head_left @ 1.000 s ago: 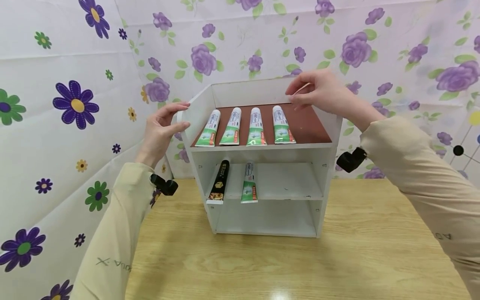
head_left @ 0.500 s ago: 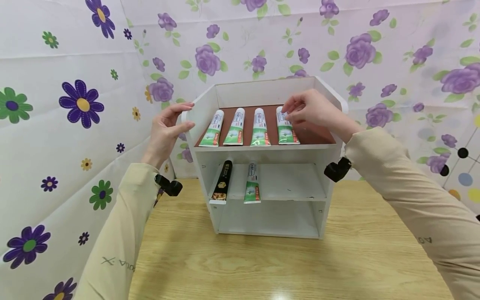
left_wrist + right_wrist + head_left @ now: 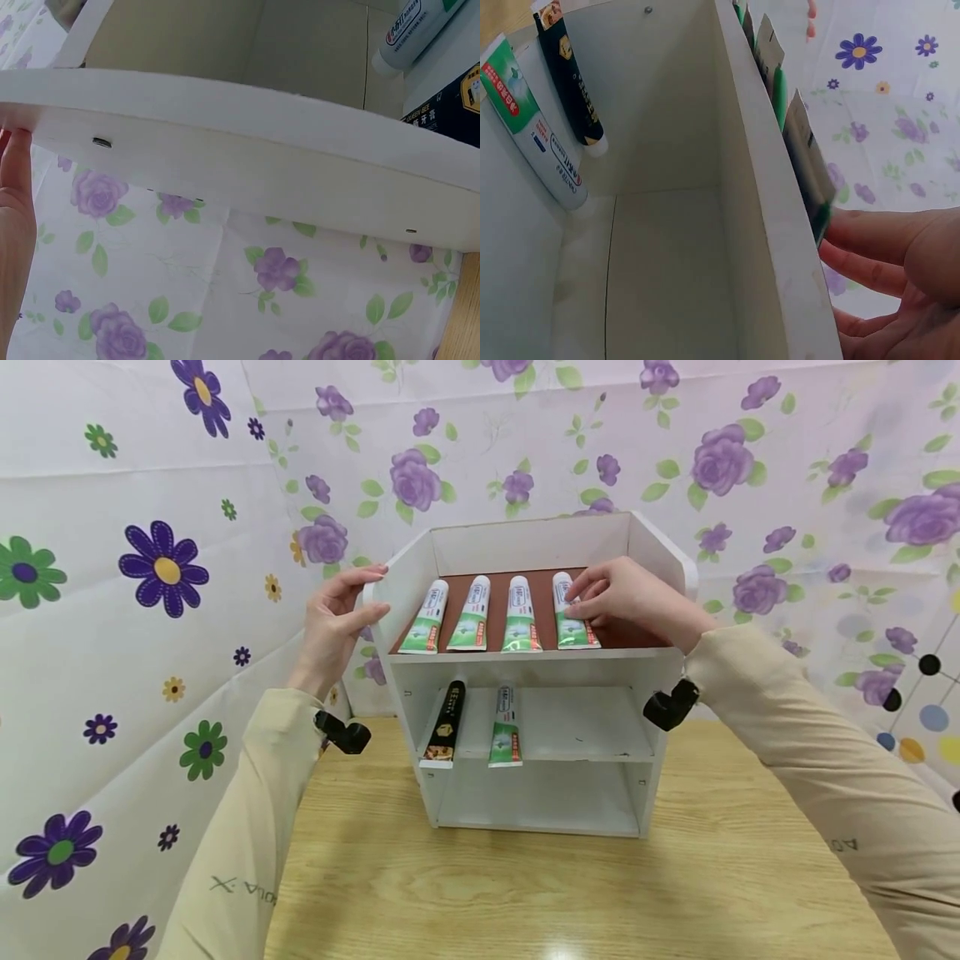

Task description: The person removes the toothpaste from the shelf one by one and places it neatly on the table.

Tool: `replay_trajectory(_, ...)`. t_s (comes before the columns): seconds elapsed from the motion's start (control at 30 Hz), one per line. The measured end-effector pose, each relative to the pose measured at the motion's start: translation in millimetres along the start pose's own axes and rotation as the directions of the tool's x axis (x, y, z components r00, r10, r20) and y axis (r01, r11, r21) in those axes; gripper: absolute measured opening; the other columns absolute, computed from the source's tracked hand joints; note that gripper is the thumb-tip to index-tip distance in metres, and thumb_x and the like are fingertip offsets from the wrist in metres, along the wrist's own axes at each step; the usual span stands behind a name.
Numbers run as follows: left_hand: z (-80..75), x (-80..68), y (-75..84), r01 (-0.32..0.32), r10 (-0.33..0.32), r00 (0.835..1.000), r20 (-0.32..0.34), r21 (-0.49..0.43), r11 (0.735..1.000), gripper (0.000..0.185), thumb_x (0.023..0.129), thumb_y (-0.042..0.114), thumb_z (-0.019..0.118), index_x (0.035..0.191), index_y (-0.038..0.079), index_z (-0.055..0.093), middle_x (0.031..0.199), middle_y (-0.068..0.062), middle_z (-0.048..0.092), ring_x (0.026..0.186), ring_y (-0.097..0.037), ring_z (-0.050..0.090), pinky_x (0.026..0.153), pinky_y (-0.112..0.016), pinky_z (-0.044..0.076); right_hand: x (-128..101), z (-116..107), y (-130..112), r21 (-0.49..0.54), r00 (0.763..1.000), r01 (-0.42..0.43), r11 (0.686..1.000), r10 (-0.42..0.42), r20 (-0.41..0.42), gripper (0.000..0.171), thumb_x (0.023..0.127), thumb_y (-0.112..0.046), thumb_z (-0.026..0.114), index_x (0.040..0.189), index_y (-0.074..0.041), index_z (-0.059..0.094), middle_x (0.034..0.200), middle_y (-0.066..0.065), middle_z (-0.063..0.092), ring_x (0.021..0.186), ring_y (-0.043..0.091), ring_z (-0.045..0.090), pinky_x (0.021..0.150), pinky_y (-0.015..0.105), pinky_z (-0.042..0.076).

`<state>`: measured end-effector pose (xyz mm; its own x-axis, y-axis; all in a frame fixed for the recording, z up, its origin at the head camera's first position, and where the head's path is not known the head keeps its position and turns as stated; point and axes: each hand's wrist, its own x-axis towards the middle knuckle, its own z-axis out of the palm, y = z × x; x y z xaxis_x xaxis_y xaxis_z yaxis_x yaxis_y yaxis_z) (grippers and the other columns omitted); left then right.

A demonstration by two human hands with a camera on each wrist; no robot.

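A small white shelf unit (image 3: 525, 654) stands on the table, its top level lined in reddish brown. Several white-and-green toothpaste tubes lie side by side there, caps toward the back. My right hand (image 3: 630, 600) is over the rightmost toothpaste tube (image 3: 576, 633), thumb and fingers pinching its right side; part of the tube is hidden. In the right wrist view, the thumb (image 3: 877, 229) meets that tube's edge. My left hand (image 3: 330, 627) grips the upper left side panel (image 3: 247, 142) between thumb and fingers.
On the middle shelf lie a black toothpaste tube (image 3: 446, 727) and another green-and-white tube (image 3: 506, 727), both overhanging its front edge slightly. A lower shelf (image 3: 536, 797) is beneath. Wood-grain table (image 3: 480, 893) surrounds the unit; flowered cloth (image 3: 465, 452) hangs behind and to the left.
My right hand has come forward and down from the back of the top level onto the rightmost toothpaste tube. The left hand keeps its hold on the side panel.
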<state>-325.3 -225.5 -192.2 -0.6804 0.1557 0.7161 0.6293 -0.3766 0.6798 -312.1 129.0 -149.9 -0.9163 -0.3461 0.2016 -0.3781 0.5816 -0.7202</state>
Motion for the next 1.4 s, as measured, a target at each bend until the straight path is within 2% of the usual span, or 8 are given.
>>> replay_trajectory(0.2,-1.1,-2.4,-0.8,0.007,-0.007,1.0,-0.011,0.005,1.0,0.036,0.075,-0.023,0.056,0.103,-0.002,0.063,0.122,-0.017,0.05,0.114,-0.03,0.042,0.09,-0.036,0.041,4.4,3.7,-1.3,0.059,0.997,-0.05,0.997,0.046,0.059,0.03,0.083,-0.01,0.066,0.107,0.005,0.058,0.094,0.015,0.06,0.075,0.019,0.057,0.066,0.03,0.051)
replay_trajectory(0.4,-0.7,-3.6,-0.3,0.006,-0.006,1.0,-0.009,-0.003,1.0,0.036,0.075,-0.023,0.057,0.103,-0.003,0.063,0.123,-0.018,0.049,0.115,-0.031,0.041,0.089,-0.035,0.042,8.7,4.7,-6.9,0.062,0.99,-0.113,0.992,0.107,0.092,0.031,0.083,-0.01,0.065,0.11,0.003,0.057,0.092,0.012,0.059,0.069,0.015,0.056,0.064,0.028,0.051)
replay_trajectory(0.53,1.1,-1.9,-0.9,0.009,-0.009,1.0,-0.001,-0.001,1.0,0.035,0.075,-0.022,0.057,0.104,-0.003,0.062,0.123,-0.017,0.049,0.117,-0.031,0.039,0.087,-0.033,0.043,8.5,3.1,-10.3,0.067,0.985,-0.14,0.988,0.132,0.113,0.034,0.084,-0.011,0.065,0.113,0.004,0.056,0.098,0.014,0.059,0.071,0.015,0.057,0.064,0.028,0.051)
replay_trajectory(0.63,1.8,-0.9,-1.8,0.008,-0.008,1.0,0.003,0.003,1.0,0.035,0.075,-0.022,0.057,0.104,-0.002,0.063,0.123,-0.017,0.049,0.118,-0.031,0.039,0.086,-0.032,0.044,7.4,2.3,-11.0,0.103,0.983,-0.161,0.982,0.149,0.11,0.036,0.084,-0.011,0.065,0.115,0.005,0.055,0.098,0.012,0.06,0.071,0.013,0.057,0.064,0.027,0.051)
replay_trajectory(0.83,0.9,-1.0,-2.8,0.009,-0.009,1.0,0.004,0.018,1.0,0.036,0.075,-0.022,0.058,0.103,-0.001,0.063,0.123,-0.017,0.049,0.117,-0.03,0.04,0.086,-0.033,0.043,5.7,1.6,-7.1,0.226,0.977,-0.207,0.952,0.191,0.091,0.035,0.085,-0.007,0.063,0.116,0.005,0.055,0.08,0.005,0.06,0.061,0.009,0.052,0.056,0.021,0.048)
replay_trajectory(1.03,-1.4,-0.3,-1.6,0.006,-0.006,1.0,0.006,0.035,0.999,0.035,0.075,-0.021,0.058,0.103,0.0,0.064,0.123,-0.016,0.049,0.117,-0.031,0.039,0.086,-0.033,0.043,4.7,0.8,-5.7,0.319,0.973,-0.231,0.919,0.216,0.083,0.037,0.085,-0.012,0.064,0.119,0.001,0.056,0.094,0.005,0.056,0.055,0.009,0.042,0.054,0.02,0.044)
replay_trajectory(1.2,-1.9,0.4,-0.9,0.002,-0.002,1.0,0.002,0.035,0.999,0.035,0.075,-0.021,0.058,0.103,0.0,0.064,0.122,-0.016,0.05,0.116,-0.03,0.04,0.086,-0.033,0.043,1.7,-1.0,-13.2,0.42,0.971,-0.235,0.877,0.232,0.059,0.042,0.082,-0.014,0.068,0.121,-0.003,0.057,0.11,0.007,0.053,0.061,0.008,0.049,0.057,0.019,0.045)
replay_trajectory(1.4,-1.7,0.6,-0.1,0.004,-0.004,1.0,0.008,0.036,0.999,0.035,0.075,-0.022,0.057,0.103,-0.001,0.064,0.122,-0.016,0.05,0.117,-0.029,0.039,0.085,-0.031,0.044,-4.9,-10.8,-28.1,0.484,0.977,-0.2,0.852,0.21,0.035,0.039,0.079,-0.014,0.071,0.116,-0.007,0.061,0.092,0.003,0.059,0.056,0.009,0.047,0.045,0.018,0.036)
